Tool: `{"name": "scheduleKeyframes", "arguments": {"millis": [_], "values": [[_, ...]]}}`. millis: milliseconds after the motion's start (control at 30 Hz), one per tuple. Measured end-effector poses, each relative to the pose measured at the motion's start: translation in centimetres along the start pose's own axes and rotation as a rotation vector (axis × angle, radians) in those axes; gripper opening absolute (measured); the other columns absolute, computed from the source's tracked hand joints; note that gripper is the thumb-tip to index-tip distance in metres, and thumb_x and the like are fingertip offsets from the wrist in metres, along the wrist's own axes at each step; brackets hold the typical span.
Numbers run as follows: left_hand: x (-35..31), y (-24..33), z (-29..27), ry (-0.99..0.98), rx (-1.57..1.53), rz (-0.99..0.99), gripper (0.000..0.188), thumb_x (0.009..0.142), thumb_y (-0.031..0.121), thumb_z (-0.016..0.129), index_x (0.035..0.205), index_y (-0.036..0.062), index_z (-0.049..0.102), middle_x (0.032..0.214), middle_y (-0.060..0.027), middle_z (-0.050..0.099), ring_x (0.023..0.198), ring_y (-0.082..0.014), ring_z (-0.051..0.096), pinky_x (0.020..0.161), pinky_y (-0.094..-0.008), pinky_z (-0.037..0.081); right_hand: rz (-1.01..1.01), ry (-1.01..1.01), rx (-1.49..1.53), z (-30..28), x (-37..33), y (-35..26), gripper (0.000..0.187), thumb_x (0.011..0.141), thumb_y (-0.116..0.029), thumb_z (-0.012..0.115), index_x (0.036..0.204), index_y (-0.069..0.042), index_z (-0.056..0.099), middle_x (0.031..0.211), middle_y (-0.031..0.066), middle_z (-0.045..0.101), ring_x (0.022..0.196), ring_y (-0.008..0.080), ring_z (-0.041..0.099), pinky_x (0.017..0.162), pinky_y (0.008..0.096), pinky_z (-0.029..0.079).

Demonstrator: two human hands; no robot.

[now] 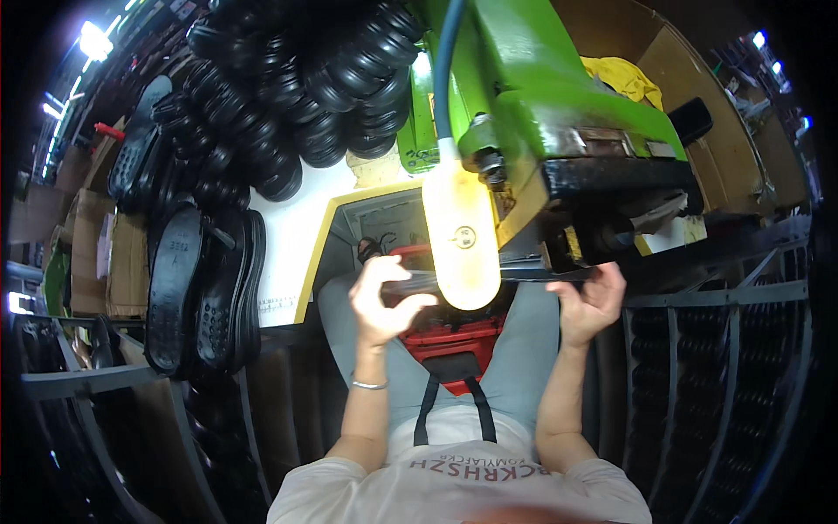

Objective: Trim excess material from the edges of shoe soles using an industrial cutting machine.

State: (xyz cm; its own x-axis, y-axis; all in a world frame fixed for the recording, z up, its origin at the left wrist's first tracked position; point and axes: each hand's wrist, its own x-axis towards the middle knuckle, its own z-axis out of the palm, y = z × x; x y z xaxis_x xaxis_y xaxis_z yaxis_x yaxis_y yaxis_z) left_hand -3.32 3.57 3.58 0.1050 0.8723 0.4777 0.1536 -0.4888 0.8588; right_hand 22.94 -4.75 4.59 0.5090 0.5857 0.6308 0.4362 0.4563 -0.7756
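Observation:
My left hand is curled round the near end of a dark, thin piece that looks like a black shoe sole seen edge-on. At the other end of that sole, my right hand has thumb and fingers closed on it. Its middle is hidden behind a bright yellow lamp head on a blue cable. Just above my right hand is the dark working head of a green machine.
Black soles are heaped on the white, yellow-edged table at left. More soles stack at its near left edge. A cardboard box with yellow cloth stands right. Racks flank me. Something red lies between my legs.

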Motion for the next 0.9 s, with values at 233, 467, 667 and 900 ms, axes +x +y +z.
{"name": "scheduleKeyframes", "arguments": {"millis": [233,467,667,900], "values": [[-0.5,-0.3,8.0,-0.042,0.357,0.368,0.051,0.057,0.032,0.093,0.088,0.0040,0.063,0.083,-0.0105,0.062,0.073,-0.0292,0.061,0.067,-0.0370,0.051,0.037,0.225,0.008,-5.4,2.3,3.1,0.065,0.071,-0.009,0.085,0.123,0.000,0.049,0.118,0.0155,0.060,0.103,0.0242,0.063,0.090,0.0325,0.053],[-0.5,-1.7,4.8,0.024,0.238,0.251,0.042,0.059,0.020,0.088,0.086,0.0025,0.061,0.078,-0.0104,0.058,0.069,-0.0267,0.056,0.066,-0.0358,0.050,0.118,0.214,0.098,-3.0,1.5,3.5,0.066,0.069,-0.011,0.087,0.122,0.000,0.049,0.116,0.0137,0.061,0.105,0.0216,0.061,0.090,0.0305,0.052],[1.7,0.3,1.4,0.175,-0.022,0.139,0.062,0.051,0.019,0.094,0.093,0.0036,0.052,0.084,-0.0075,0.056,0.073,-0.0187,0.054,0.064,-0.0314,0.048,0.136,0.144,0.220,-0.2,0.2,2.2,0.072,0.065,-0.012,0.088,0.123,0.001,0.048,0.116,0.0144,0.059,0.103,0.0220,0.061,0.090,0.0336,0.054],[1.7,3.3,3.5,0.152,0.164,0.265,0.048,0.060,0.009,0.085,0.097,-0.0006,0.057,0.096,-0.0134,0.055,0.088,-0.0278,0.056,0.075,-0.0372,0.049,0.257,0.187,0.295,-3.1,0.6,5.8,0.075,0.075,-0.022,0.083,0.134,0.000,0.042,0.121,0.0104,0.055,0.107,0.0187,0.056,0.095,0.0338,0.048]]}}
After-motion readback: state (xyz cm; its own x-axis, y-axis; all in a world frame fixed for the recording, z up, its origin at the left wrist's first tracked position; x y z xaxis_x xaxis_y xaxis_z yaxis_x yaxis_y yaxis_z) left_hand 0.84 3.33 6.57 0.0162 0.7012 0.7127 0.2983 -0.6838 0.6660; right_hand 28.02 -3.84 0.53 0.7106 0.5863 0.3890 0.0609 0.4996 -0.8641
